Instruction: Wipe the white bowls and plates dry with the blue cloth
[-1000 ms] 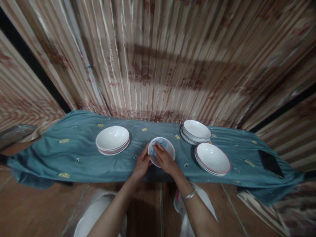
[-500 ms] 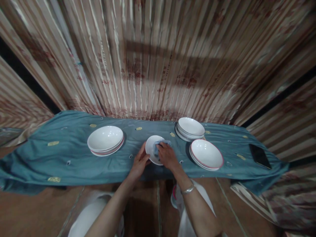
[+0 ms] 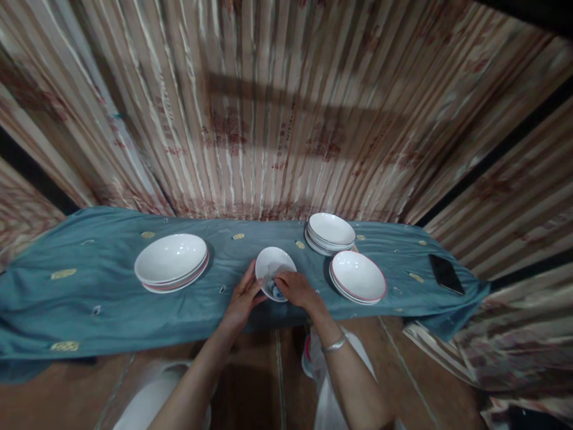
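A white bowl (image 3: 271,261) is tilted toward me near the front of the cloth-covered table. My left hand (image 3: 244,295) grips its left rim, thumb on the inside and fingers behind. My right hand (image 3: 293,288) is closed on a blue cloth (image 3: 277,291), which presses against the lower inside of the bowl. Part of the cloth is hidden by the fingers. A silver bracelet (image 3: 335,343) circles the right wrist.
Stacked white plates (image 3: 172,260) stand to the left. On the right are a stack of dark-rimmed bowls (image 3: 331,232) and a red-rimmed stack (image 3: 359,278). A black phone (image 3: 446,273) lies at the table's (image 3: 107,304) right end. A pleated curtain (image 3: 268,149) hangs behind.
My right hand has moved the blue cloth from the bowl's right side down to its lower inside. The bowl now tilts more toward me. The camera view has turned slightly right.
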{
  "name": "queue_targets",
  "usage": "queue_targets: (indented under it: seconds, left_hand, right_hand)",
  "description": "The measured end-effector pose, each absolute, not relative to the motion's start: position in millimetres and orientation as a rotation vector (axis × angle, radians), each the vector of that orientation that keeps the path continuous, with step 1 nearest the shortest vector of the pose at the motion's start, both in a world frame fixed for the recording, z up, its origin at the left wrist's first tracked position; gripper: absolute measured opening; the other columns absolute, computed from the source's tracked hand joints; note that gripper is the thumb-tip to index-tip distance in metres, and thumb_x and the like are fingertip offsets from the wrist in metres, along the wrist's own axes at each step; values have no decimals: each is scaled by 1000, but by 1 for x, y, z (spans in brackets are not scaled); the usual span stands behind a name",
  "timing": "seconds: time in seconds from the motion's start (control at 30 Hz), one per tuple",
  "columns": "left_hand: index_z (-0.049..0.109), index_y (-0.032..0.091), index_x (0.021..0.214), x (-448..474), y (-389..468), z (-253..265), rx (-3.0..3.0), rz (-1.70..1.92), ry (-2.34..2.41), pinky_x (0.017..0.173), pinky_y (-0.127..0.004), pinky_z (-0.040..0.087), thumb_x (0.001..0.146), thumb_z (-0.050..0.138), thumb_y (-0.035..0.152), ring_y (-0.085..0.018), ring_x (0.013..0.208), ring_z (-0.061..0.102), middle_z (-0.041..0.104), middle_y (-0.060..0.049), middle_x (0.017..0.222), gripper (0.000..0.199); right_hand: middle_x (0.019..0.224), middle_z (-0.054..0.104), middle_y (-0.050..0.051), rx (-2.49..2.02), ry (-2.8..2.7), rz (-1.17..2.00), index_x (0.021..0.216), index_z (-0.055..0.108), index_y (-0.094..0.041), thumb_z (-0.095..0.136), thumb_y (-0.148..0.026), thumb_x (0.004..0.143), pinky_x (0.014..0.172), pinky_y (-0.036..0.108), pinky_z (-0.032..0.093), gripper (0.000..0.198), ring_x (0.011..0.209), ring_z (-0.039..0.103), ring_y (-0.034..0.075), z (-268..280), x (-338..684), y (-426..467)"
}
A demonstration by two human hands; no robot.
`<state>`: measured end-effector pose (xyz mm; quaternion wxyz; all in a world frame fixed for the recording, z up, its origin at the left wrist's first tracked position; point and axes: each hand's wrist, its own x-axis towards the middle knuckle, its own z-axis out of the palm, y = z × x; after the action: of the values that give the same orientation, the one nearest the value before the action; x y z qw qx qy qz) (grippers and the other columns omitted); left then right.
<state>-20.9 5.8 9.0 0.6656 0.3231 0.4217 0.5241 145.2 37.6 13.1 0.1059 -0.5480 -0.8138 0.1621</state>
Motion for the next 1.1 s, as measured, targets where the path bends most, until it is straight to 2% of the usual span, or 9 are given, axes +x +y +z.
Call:
queue_targets:
  seconds: [0.17, 0.3, 0.53, 0.73, 0.87, 1.1]
  left_hand:
    - [46, 32, 140, -23, 7, 6, 738, 1184, 961, 86, -40, 56, 69, 76, 39, -31, 127, 50, 52, -7, 142, 77]
    - [49, 33, 138, -24, 7, 6, 743, 1195, 966, 85, -38, 57, 70, 76, 37, -30, 124, 53, 55, -7, 139, 73]
    - [50, 33, 138, -26, 9, 2, 699, 1203, 965, 81, -37, 58, 72, 75, 37, -26, 114, 59, 56, -7, 136, 71]
    - [48, 32, 138, -26, 9, 1, 685, 1218, 932, 86, -39, 56, 74, 74, 35, -26, 117, 58, 56, -7, 136, 69]
    - [46, 33, 140, -26, 8, 3, 689, 1214, 922, 90, -43, 54, 76, 71, 35, -27, 123, 54, 58, -7, 135, 69]
    - [44, 34, 141, -26, 9, 1, 698, 1210, 944, 89, -44, 55, 75, 72, 35, -30, 128, 49, 55, -6, 138, 71]
  right_hand:
    - [80, 70, 1, -1494, -2291, 697, 82, 71, -20, 46, -24, 92, 67, 22, 39, 27, 75, 61, 13, 15, 145, 38]
    - [74, 68, -2, -1332, -2135, 951, 84, 72, -21, 49, -25, 89, 64, 21, 40, 24, 70, 59, 13, 10, 144, 40]
    - [99, 72, 3, -1065, -1810, 1210, 101, 71, -20, 57, -30, 83, 83, 30, 49, 25, 90, 64, 18, -2, 130, 43]
    - [112, 70, 4, -1095, -1712, 1134, 114, 67, -22, 55, -24, 84, 95, 34, 48, 33, 104, 65, 19, -7, 114, 46]
    - [130, 62, 4, -1153, -1782, 959, 125, 60, -23, 47, -19, 87, 107, 32, 40, 40, 122, 55, 17, 0, 107, 46]
    - [145, 46, 6, -1163, -1958, 677, 139, 46, -23, 41, -16, 91, 114, 32, 31, 49, 136, 39, 15, -3, 103, 55]
